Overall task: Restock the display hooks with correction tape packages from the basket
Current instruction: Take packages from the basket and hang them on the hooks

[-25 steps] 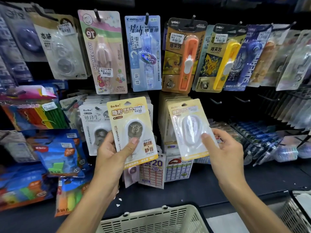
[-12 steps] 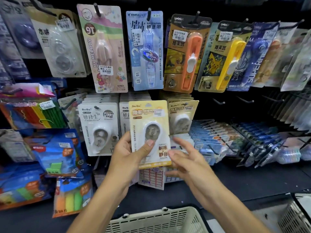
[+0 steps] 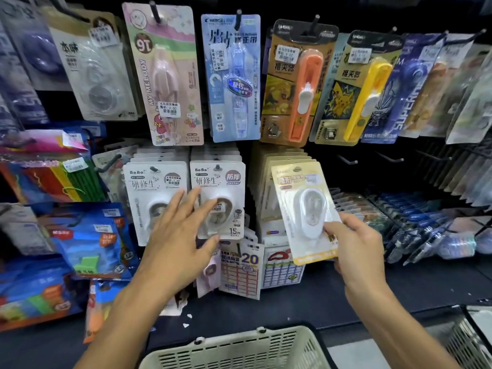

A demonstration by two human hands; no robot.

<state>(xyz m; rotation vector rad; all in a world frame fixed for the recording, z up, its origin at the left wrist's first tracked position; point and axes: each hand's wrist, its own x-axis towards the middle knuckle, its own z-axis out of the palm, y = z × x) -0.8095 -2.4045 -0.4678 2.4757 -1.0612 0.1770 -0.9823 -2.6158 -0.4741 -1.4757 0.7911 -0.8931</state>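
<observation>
Item: one correction tape package (image 3: pixel 306 209), yellow-cream card with a clear blister over a white oval dispenser, printing blurred; tilted slightly, top leaning toward 11 o'clock. Location: in front of the matching yellow stack (image 3: pixel 269 179), at 3 o'clock from the two white-carded stacks (image 3: pixel 183 187). Holder: right hand (image 3: pixel 354 241), pinching the card's lower right corner, thumb on the face. Left hand (image 3: pixel 178 230): empty, fingers spread and straight, hovering over or touching the white cards; contact could not be told. Basket (image 3: pixel 239 347): cream, slotted, at 6 o'clock below both forearms; contents not visible. Step judged in hand: hanging this package on the hook of its own kind. Next move would call for lifting the card so its punched hole met the hook tip, then sliding it back against the stack. Bare hooks (image 3: pixel 346 159) showed at 2 o'clock.
</observation>
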